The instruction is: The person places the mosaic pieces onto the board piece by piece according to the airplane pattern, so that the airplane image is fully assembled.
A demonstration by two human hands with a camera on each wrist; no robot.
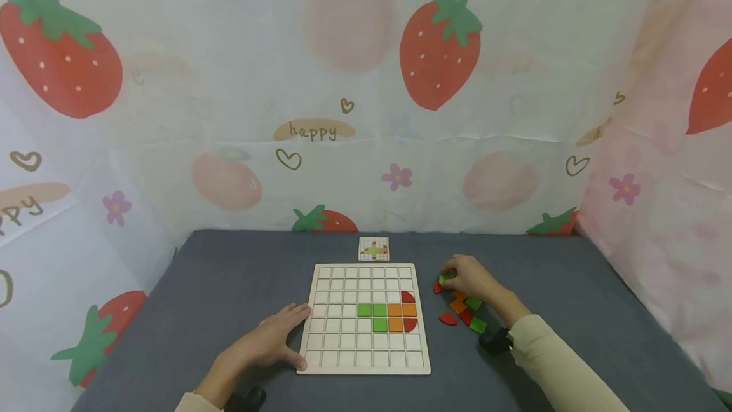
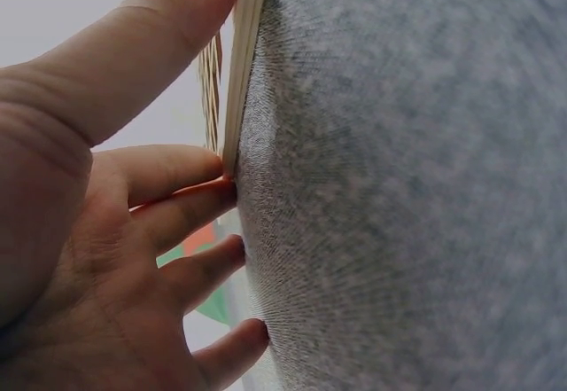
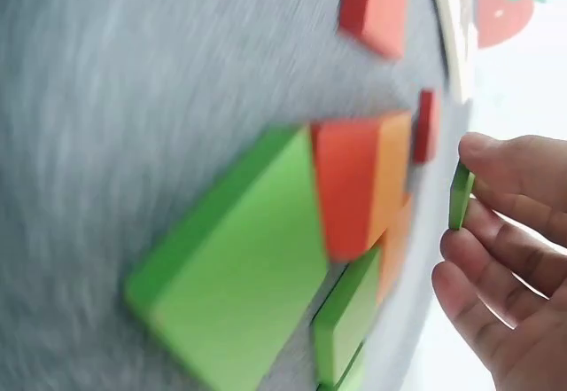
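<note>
Because everything rests on the wide dark-grey table point(image 1: 229, 285), a flat base is assured, and the square pale-wood grid board point(image 1: 348, 325) lies near its middle, between the left and right edges. Steadying that board seems worthwhile: the left hand point(image 1: 274, 336) has its fingers and thumb spread apart, grasping nothing, with the thumb touching the board's near left corner and fingertips against its left edge; light pressure there should do, since a hard push could skid it towards the table's right edge. Over the loose tiles beyond the board's right edge, the right hand point(image 1: 471, 277) is clamped on one piece between thumb and fingertips. Between the far edges of board and table, the small white card printed with coloured shapes on a grid point(image 1: 373, 249) lies uncovered, handy for checking. Towards the board's right edge sit flat green square tiles point(image 1: 380, 310), orange square tiles point(image 1: 395, 325) and red quarter-circle tiles point(image 1: 410, 325), which a passing wrist had best clear. As for the thin green tile point(image 3: 460, 198) in the pinch, its full outline is hidden; a hold on opposite sides, underside free, would help it settle flat, and lifting straight up should spare its neighbours a nudge.
</note>
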